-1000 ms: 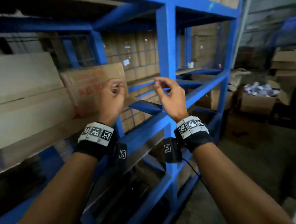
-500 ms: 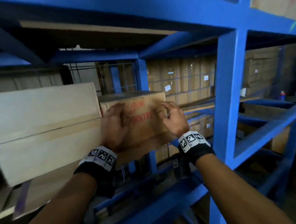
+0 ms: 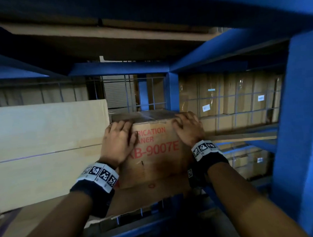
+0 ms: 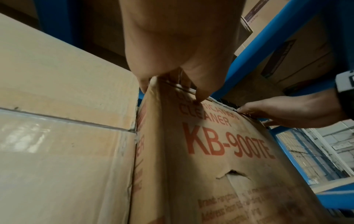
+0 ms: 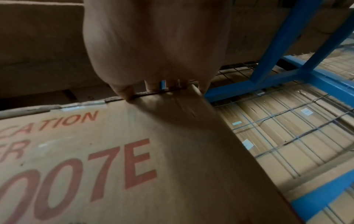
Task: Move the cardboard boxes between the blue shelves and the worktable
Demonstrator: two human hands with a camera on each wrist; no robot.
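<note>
Blue shelf framing (image 3: 296,111) and wire mesh close round the bay where both hands work. Left hand (image 3: 118,141) lies over the top left corner of the box (image 3: 154,160), fingers hooked over the top edge; right hand (image 3: 188,128) does the same at the top right corner, so each is curled onto cardboard at the rim, not under the base.

Held only by its top edge, the box may tear or slip as it comes out, since the taped flaps look worn. Just left of the left hand a pale carton (image 3: 45,151) presses against the box's side and could drag on it. Right of the right hand, an upright post (image 3: 174,92) stands close enough to catch the knuckles.

On the shelf, the box sits on a loose cardboard sheet (image 3: 147,198), which might slide with it. It is brown, creased, printed in red "KB-9007E", with a small tear (image 4: 232,174) low on the front.
</note>
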